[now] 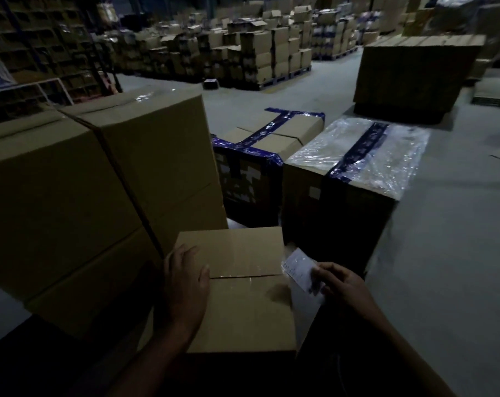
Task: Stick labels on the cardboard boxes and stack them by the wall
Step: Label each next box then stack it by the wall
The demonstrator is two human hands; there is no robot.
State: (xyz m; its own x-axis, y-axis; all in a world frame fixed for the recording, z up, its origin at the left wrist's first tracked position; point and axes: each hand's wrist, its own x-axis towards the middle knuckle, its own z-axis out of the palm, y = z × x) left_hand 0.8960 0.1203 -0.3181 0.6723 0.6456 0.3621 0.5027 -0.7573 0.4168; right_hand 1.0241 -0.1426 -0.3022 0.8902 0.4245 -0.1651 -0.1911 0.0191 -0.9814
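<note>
A small taped cardboard box stands right in front of me, its top flaps closed. My left hand lies flat on the box's top left edge, fingers spread. My right hand hovers just past the box's right edge and pinches a white label by its lower corner; the label tilts up over the box's right side. A backing sheet hangs below the label.
A tall stack of plain cardboard boxes rises at my left. Two boxes with blue tape, one with plastic film on top, sit ahead. A large box and pallets of boxes stand farther off on the grey floor.
</note>
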